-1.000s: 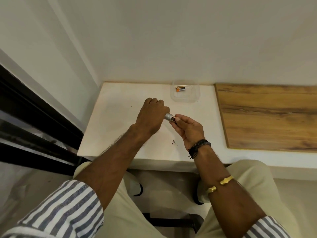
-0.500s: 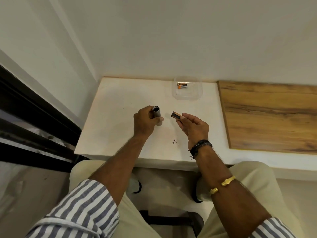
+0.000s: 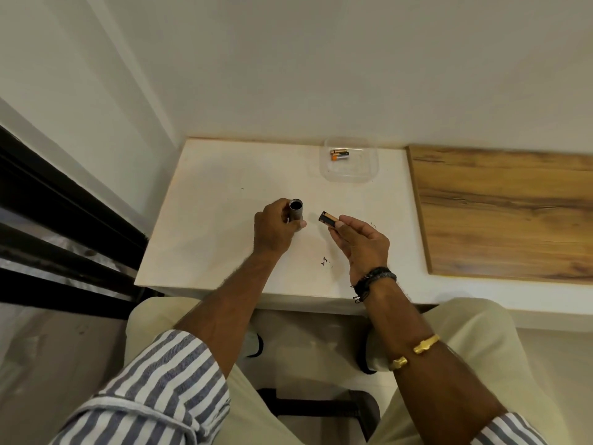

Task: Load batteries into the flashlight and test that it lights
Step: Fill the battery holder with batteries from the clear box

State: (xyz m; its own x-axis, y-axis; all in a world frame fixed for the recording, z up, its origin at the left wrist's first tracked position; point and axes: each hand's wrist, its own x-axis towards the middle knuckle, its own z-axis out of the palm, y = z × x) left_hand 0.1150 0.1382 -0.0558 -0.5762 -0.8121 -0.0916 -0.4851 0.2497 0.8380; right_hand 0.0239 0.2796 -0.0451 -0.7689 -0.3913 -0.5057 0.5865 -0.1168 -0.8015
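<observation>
My left hand (image 3: 272,231) grips a small grey flashlight body (image 3: 296,211) upright over the white table (image 3: 224,200), its open dark end facing up. My right hand (image 3: 361,242) pinches a black-and-copper battery holder (image 3: 328,219) between thumb and fingers, a short gap to the right of the flashlight's opening. At the back of the table a clear plastic tray (image 3: 351,173) holds loose batteries (image 3: 339,154) with orange ends.
A wood-grain board (image 3: 507,213) covers the surface to the right. White walls close in behind and at the left, with a dark window frame (image 3: 64,220) further left. Small dark specks (image 3: 324,261) lie on the table near my right wrist.
A second ago both hands were joined at the flashlight. They have since come apart: the left holds the open tube upright, the right holds the battery holder beside it.
</observation>
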